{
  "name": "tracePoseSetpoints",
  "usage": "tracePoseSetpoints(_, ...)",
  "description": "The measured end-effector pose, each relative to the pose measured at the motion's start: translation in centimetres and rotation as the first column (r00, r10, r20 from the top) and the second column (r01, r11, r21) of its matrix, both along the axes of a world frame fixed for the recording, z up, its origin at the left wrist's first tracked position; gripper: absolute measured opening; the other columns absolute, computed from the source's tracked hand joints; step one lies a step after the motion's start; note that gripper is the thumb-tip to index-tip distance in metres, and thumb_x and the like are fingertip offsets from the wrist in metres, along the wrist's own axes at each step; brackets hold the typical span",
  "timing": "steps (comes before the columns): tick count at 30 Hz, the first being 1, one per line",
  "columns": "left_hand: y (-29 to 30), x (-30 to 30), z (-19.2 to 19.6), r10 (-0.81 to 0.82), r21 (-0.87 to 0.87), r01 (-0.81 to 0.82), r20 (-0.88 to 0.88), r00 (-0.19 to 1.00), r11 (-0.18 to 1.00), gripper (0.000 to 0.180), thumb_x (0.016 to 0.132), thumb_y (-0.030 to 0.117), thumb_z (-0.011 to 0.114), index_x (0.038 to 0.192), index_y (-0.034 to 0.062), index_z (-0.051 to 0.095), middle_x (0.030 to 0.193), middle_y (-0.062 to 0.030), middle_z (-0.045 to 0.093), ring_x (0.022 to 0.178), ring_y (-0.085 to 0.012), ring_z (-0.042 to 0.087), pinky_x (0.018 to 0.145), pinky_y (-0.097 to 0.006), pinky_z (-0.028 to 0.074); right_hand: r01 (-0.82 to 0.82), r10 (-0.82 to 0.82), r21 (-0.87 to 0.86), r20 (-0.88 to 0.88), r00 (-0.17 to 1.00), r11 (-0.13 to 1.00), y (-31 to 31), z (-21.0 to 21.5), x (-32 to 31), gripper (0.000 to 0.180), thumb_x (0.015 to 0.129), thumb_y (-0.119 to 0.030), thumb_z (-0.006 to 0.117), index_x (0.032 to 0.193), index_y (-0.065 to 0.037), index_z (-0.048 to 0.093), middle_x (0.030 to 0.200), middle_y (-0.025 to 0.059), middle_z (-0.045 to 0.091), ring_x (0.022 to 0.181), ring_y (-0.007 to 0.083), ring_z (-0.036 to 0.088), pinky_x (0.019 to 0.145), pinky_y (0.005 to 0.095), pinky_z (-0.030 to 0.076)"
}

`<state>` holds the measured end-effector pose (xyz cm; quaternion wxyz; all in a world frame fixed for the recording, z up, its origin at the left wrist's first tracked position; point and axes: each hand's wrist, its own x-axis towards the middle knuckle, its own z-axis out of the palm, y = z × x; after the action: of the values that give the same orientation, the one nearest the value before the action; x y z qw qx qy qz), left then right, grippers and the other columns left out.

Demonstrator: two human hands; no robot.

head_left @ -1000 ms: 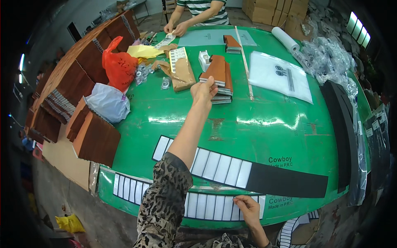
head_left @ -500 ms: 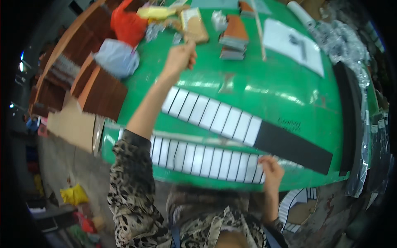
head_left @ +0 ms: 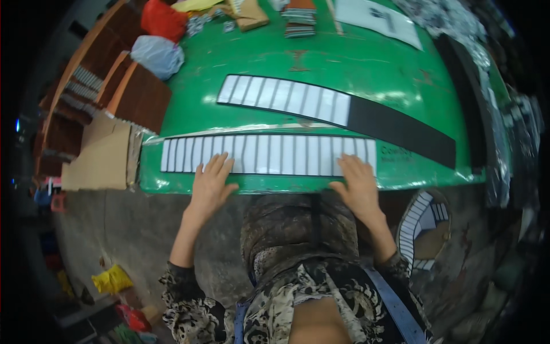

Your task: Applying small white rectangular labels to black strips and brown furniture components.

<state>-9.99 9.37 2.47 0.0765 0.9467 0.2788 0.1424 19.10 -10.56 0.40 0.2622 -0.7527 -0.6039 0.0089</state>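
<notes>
Both hands lie flat, fingers spread and gripping nothing: the left hand (head_left: 211, 182) and right hand (head_left: 356, 184) press the near white-paneled strip (head_left: 269, 155) on the green table (head_left: 321, 60).

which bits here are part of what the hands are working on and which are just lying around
In hand: left hand and right hand flat on the near striped strip; far striped strip beside it.
Lying about: red bag, pale bag, white sheet, card stack.
</notes>
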Motion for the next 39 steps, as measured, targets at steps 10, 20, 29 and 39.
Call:
tracePoseSetpoints(10,-4.2,-1.6,-4.2,-0.096,0.287,0.065,0.095,0.991,0.956,0.034,0.067,0.006,0.070,0.100,0.0080,0.062,0.102,-0.0081,0.058,0.089,-0.0236,0.057,0.070,-0.038,0.038,0.085,-0.093,0.256,0.020,0.995,0.963,-5.1,-2.7,-0.5,0.016,0.073,-0.009,0.068,0.088,-0.010,0.061,0.086,-0.0001,0.060,0.087,0.0203,0.057,0.093,0.0547,0.036)
tracePoseSetpoints(20,-3.3,1.1,-2.9,-0.203,0.096,0.210,-0.078,0.976,0.973,0.025,0.067,0.005,0.070,0.087,0.0062,0.056,0.084,-0.0087,0.056,0.080,-0.0274,0.055,0.071,-0.041,0.040,-0.140,0.124,0.191,0.092,0.988,0.972,-3.9,-3.8,0.8,0.023,0.071,-0.006,0.066,0.093,-0.011,0.062,0.081,0.0017,0.058,0.077,0.0208,0.055,0.073,0.0325,0.042)
tracePoseSetpoints(29,-0.8,1.2,-1.3,-0.019,-0.155,0.030,0.070,0.997,0.987,0.016,0.076,-0.002,0.059,0.091,-0.0026,0.054,0.085,-0.0192,0.055,0.082,-0.0360,0.053,0.074,-0.041,0.042,-0.241,0.218,0.123,0.180,0.959,0.963,-0.9,-4.4,0.7,0.019,0.073,-0.020,0.068,0.089,-0.012,0.063,0.079,0.0016,0.057,0.084,0.0229,0.058,0.074,0.0383,0.042)
tracePoseSetpoints(39,-12.6,14.8,8.8,-0.228,-0.201,0.433,0.620,0.751,0.879,0.012,0.075,-0.006,0.057,0.084,0.0018,0.058,0.084,-0.0080,0.057,0.079,-0.0226,0.051,0.074,-0.037,0.039,-0.067,0.410,0.503,-0.613,0.675,0.862,-6.7,3.9,-1.1,0.109,0.068,-0.054,0.076,0.143,0.002,0.020,0.142,0.0231,0.030,0.126,0.0349,0.039,0.103,0.0437,0.036)
